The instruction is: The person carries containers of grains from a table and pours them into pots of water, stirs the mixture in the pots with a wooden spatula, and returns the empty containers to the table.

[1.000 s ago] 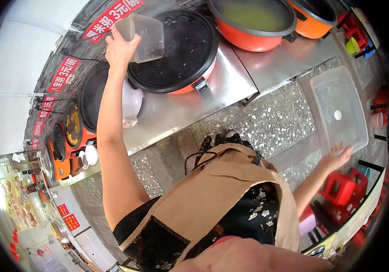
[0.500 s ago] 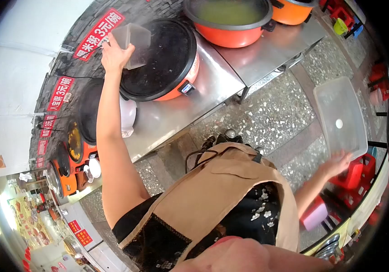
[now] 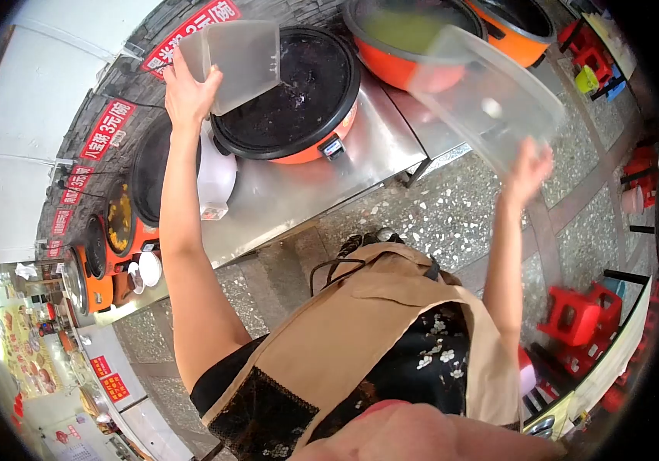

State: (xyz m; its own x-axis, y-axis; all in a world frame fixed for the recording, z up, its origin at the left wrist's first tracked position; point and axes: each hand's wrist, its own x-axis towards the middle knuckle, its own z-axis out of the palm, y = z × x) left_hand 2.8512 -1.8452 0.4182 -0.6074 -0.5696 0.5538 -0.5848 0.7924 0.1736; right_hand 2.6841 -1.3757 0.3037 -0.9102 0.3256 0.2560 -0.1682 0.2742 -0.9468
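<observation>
A clear plastic container is held up by my left hand, its fingers and thumb on the near side. It hangs over the black lid of a large orange cooker. My right hand grips the near end of a wide translucent lid with a pale round spot. This lid is tilted and slightly blurred, in front of the open orange pot of greenish liquid. The two plastic pieces are apart.
A steel counter runs along the brick wall, with more cookers at the left and an orange pot at the far right. Red stools stand at the lower right. Red price signs hang on the wall.
My right hand has swung the translucent lid from the right, over the floor, up and left toward the open pot. My left hand still holds the container over the black lid.
</observation>
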